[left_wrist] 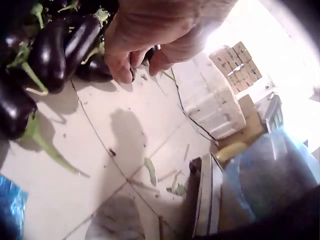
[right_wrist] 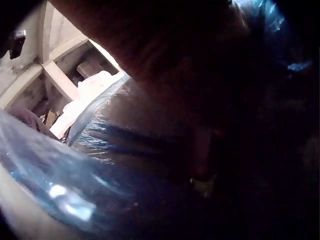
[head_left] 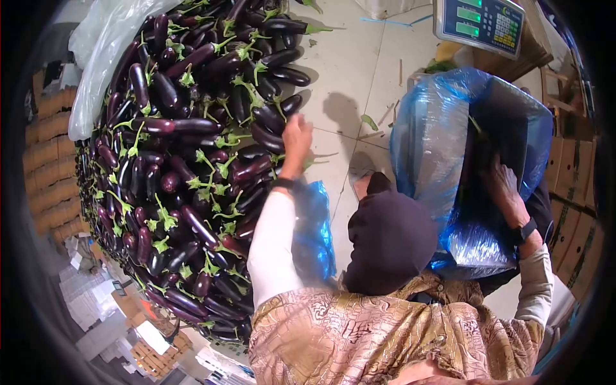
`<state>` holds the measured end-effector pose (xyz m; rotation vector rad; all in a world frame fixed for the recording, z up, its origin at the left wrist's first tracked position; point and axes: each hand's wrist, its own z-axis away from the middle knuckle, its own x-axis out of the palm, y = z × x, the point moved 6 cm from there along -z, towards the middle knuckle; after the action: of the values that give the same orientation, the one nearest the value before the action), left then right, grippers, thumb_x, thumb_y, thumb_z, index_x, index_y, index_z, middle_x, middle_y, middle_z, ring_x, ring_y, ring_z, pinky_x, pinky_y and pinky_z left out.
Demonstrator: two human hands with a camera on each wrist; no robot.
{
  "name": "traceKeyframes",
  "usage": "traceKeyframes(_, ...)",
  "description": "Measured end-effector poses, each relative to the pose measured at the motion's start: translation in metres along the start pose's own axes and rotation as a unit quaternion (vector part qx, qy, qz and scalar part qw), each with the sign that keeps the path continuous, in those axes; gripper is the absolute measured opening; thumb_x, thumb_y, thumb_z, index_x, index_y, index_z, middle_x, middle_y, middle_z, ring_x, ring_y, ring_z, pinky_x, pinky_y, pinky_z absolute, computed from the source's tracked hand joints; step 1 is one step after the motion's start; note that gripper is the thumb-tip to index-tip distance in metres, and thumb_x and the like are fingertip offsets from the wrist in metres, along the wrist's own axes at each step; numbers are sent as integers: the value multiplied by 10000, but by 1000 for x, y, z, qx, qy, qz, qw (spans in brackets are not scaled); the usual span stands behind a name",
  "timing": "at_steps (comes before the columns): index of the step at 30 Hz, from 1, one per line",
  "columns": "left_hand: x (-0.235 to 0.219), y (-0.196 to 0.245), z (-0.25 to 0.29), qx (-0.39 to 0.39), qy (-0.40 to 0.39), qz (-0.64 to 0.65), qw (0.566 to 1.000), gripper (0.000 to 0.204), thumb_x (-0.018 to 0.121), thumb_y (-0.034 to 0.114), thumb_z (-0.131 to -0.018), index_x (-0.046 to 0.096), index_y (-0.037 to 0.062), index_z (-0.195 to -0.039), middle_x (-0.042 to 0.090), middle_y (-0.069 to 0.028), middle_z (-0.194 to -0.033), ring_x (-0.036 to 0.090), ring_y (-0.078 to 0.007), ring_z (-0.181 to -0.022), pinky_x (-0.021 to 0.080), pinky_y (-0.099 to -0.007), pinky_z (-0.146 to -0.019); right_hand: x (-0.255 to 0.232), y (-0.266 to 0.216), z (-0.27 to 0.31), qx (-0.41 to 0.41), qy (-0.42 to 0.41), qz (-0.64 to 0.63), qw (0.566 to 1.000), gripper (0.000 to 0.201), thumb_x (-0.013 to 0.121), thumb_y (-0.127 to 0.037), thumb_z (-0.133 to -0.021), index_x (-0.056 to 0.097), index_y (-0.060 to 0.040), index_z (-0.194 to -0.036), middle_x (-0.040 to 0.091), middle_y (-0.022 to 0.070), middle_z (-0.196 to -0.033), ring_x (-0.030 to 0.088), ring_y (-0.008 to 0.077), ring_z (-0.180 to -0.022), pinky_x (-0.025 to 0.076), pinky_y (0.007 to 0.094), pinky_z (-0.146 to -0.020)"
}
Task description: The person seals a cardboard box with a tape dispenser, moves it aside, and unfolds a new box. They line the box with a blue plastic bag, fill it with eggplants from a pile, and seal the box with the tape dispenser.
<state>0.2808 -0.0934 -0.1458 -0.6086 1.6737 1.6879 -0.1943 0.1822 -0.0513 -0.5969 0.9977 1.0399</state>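
A large heap of dark purple eggplants [head_left: 192,125] with green stems spreads over the left side in the head view. My left hand [head_left: 298,141] is at its right edge, close over the outermost eggplants. In the left wrist view the left hand [left_wrist: 150,30] points its bent fingers downward, thumb apart, beside a glossy eggplant [left_wrist: 95,69]. My right hand [head_left: 505,186] reaches into a box lined with a blue plastic bag [head_left: 417,128]. The bag's inside is dark, and I cannot tell whether the right hand holds anything there.
A scale with green displays [head_left: 478,25] stands at the top right. Stem scraps, including a green piece [head_left: 369,122], lie on the tiled floor [head_left: 340,58]. Clear plastic sheeting [head_left: 96,83] borders the heap. Blue plastic [head_left: 321,224] lies beside the left forearm. Cardboard boxes [head_left: 571,173] line the right.
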Motion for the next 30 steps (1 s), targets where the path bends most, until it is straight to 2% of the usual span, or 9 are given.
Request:
traceKeyframes(4, -6, -16, -75, 6, 112, -54, 992, 589, 701, 172, -792, 475, -124, -1248, 525, -335, -1271, 520, -448, -1186, 418, -455, -1020, -1, -5, 0, 24, -21, 8, 999, 883, 657, -263, -884, 124, 136, -1464, 658, 338, -839, 667, 473, -766, 523, 535, -674)
traceKeyframes(6, -2, -30, -104, 4, 153, -73, 985, 614, 716, 164, -775, 439, -137, -1232, 500, -342, -1263, 492, -466, -1199, 406, -462, -1032, -6, -6, 3, 52, -29, 6, 998, 895, 654, -243, -884, 92, 127, -1474, 660, 333, -842, 663, 476, -755, 521, 535, -669)
traceKeyframes(10, -5, -43, -127, -216, 150, -156, 952, 715, 763, 249, -792, 352, -91, -1269, 492, -279, -1263, 542, -439, -1158, 467, -524, -951, -1, -3, 5, 34, -40, 2, 999, 912, 665, -196, -866, 67, 137, -1470, 655, 340, -851, 658, 486, -757, 520, 542, -679)
traceKeyframes(17, -13, -47, -142, -270, 136, -258, 917, 829, 802, 295, -743, 374, -124, -1316, 588, -250, -1166, 640, -362, -1040, 501, -450, -938, -15, -17, 10, 13, -43, -2, 999, 877, 658, -194, -866, 115, 159, -1457, 643, 358, -909, 656, 481, -779, 522, 531, -702)
traceKeyframes(19, -4, -85, -152, -172, 121, 59, 976, 780, 826, 317, -699, 474, -115, -1246, 607, -232, -1145, 645, -334, -1031, 510, -443, -924, -14, -16, 9, 17, -45, -1, 999, 860, 655, -188, -861, 138, 166, -1450, 646, 347, -909, 654, 477, -781, 521, 532, -706)
traceKeyframes(20, 7, -122, -153, -229, 144, 243, 931, 648, 804, 295, -740, 540, -75, -1203, 634, -221, -1118, 648, -318, -1020, 530, -454, -880, -19, -20, 12, 18, -47, -4, 999, 860, 655, -188, -861, 138, 166, -1450, 646, 347, -909, 654, 477, -781, 521, 532, -706)
traceKeyframes(22, 7, -90, -107, -313, -25, 597, 739, 414, 695, 235, -870, 568, -26, -1165, 643, -183, -1111, 650, -325, -994, 564, -439, -843, -20, -21, 8, 14, -70, 0, 997, 852, 656, -183, -853, 157, 154, -1457, 652, 334, -911, 651, 477, -782, 518, 536, -710)
traceKeyframes(24, -6, -56, -52, -294, -115, 731, 606, 410, 625, 194, -925, 527, -37, -1250, 625, -184, -1178, 622, -352, -1080, 554, -484, -874, -15, -12, 8, 20, -61, -9, 998, 825, 658, -186, -852, 196, 142, -1452, 653, 330, -903, 650, 475, -785, 515, 538, -710)
traceKeyframes(30, -54, 31, 56, -157, -188, 664, 706, 574, 654, 98, -853, 473, 90, -1398, 553, -154, -1333, 551, -375, -1218, 500, -525, -967, -50, -19, 24, -38, 10, 6, 999, 604, 643, -223, -883, 409, 86, -1346, 645, 291, -898, 616, 458, -869, 488, 517, -777)
